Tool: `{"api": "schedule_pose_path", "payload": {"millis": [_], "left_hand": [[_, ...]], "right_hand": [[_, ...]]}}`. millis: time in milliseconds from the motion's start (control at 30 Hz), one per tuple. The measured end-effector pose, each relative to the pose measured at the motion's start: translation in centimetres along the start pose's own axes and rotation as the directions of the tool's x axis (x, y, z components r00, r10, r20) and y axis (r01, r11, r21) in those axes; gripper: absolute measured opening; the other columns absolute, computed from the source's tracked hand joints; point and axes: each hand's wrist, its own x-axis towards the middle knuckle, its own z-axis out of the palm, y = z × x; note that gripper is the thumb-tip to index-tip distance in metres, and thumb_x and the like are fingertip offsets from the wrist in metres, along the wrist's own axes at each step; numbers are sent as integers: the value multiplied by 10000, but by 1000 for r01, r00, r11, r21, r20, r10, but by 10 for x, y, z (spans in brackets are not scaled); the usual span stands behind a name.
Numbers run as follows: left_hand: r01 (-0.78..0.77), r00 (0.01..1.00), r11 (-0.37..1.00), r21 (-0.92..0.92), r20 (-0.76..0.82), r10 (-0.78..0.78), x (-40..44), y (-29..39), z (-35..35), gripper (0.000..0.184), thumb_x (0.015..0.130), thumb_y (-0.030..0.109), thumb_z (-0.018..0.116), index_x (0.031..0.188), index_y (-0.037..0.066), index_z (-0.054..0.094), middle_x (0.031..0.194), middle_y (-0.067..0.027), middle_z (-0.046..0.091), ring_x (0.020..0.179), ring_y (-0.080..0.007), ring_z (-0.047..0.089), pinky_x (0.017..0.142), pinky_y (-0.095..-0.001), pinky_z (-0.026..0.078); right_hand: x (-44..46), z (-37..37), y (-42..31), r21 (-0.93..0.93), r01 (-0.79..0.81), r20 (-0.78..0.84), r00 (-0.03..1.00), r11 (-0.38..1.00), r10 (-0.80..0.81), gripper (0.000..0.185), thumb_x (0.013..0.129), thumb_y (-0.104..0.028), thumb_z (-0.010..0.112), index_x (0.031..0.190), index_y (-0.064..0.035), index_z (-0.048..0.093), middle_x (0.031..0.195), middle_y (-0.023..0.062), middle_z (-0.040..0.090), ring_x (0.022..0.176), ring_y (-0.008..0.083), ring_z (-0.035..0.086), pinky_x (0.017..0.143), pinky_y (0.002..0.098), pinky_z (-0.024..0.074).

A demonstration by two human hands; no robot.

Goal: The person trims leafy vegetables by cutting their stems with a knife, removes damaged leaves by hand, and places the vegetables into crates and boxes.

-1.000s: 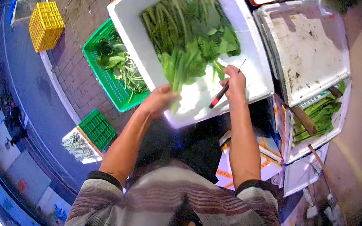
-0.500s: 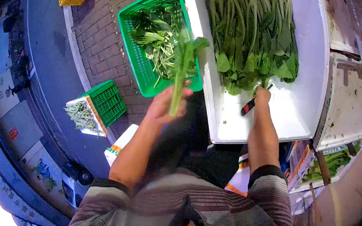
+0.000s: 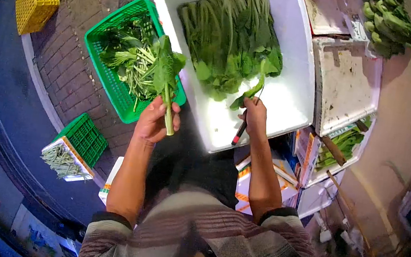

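My left hand (image 3: 156, 120) is closed around the pale stem of a leafy green (image 3: 163, 72), its leaves pointing up over the edge of the green basket. My right hand (image 3: 255, 117), above the near end of the white foam box (image 3: 284, 110), grips a small knife with a black and red handle (image 3: 238, 135). A single green leaf on a stem (image 3: 257, 87) also rises from that hand's fingers. Inside the box, long-stemmed leafy greens (image 3: 223, 36) lie in a neat row, stems away from me. The knife's blade is mostly hidden.
The green basket (image 3: 111, 91) left of the box holds cut stems and leaves. A yellow crate (image 3: 36, 2) stands farther left, and a green crate (image 3: 86, 138) sits beside a box of thin pale-green pieces (image 3: 60, 160). More foam boxes (image 3: 345, 85) line the right side.
The view has shifted, so the surroundings sit further left. My left hand still holds the leafy green. My right hand has drawn back from the row, now with a leaf beside the knife.
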Motion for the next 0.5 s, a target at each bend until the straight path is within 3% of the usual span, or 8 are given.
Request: {"api": "schedule_pose_path", "payload": {"millis": [67,133,167,200,233,333,433,500], "left_hand": [[-36,999,999,31,-19,37,-11,11,7,314,945,255,622,1187,99,497,1008,-116,651,702,-283,656,544,-396,537],[-61,998,997,-51,-10,61,-20,24,11,383,912,198,670,1224,93,474,1028,-160,672,750,-323,692,603,-433,580],[-84,996,996,-33,-10,83,-24,26,19,396,906,202,679,1226,97,472,1028,-158,672,751,-321,693,603,-433,581],[-104,995,994,-16,-3,104,-27,33,24,409,899,207,688,1229,101,471,1028,-156,673,753,-319,693,604,-434,581],[-123,992,992,16,-11,124,-34,43,29,414,897,201,689,1230,94,469,1027,-155,674,751,-316,693,610,-431,582],[-146,985,980,135,-75,157,-49,63,48,417,892,181,691,1226,68,470,1026,-153,677,753,-307,693,633,-425,586],[-110,951,940,323,-239,194,-45,66,70,387,883,154,676,1201,48,484,979,-158,673,768,-292,691,625,-413,595],[-37,944,888,458,-276,181,-26,52,61,383,874,157,684,1176,16,493,955,-151,675,776,-274,688,655,-391,588]], "right_hand": [[-44,20,-24,5,41,69,997,999,-42,163,916,-211,635,909,-57,581,721,-13,541,561,66,480,522,247,488],[-71,45,-37,-249,85,139,989,965,-51,244,887,-242,662,963,-13,630,779,61,628,684,135,588,583,303,519],[-82,52,-37,-224,207,235,960,952,-153,253,883,-243,667,959,-3,634,786,77,647,700,146,600,606,313,518],[-96,66,-37,-187,327,319,912,926,-257,263,879,-244,672,954,6,638,792,92,666,715,157,613,629,324,517],[-113,84,-40,-204,339,386,890,918,-243,173,902,-165,664,925,2,624,814,18,625,660,82,544,597,251,473],[-135,121,-35,-100,569,653,656,816,-377,226,912,-159,657,1066,7,651,851,23,649,663,62,529,588,221,444],[-145,129,-17,-34,256,513,834,966,-203,282,916,-167,657,1143,-1,642,865,22,658,671,48,532,580,206,434],[-145,112,-17,22,230,502,839,973,-209,300,913,-176,666,1156,-3,637,875,23,663,674,42,534,582,198,433]]}}
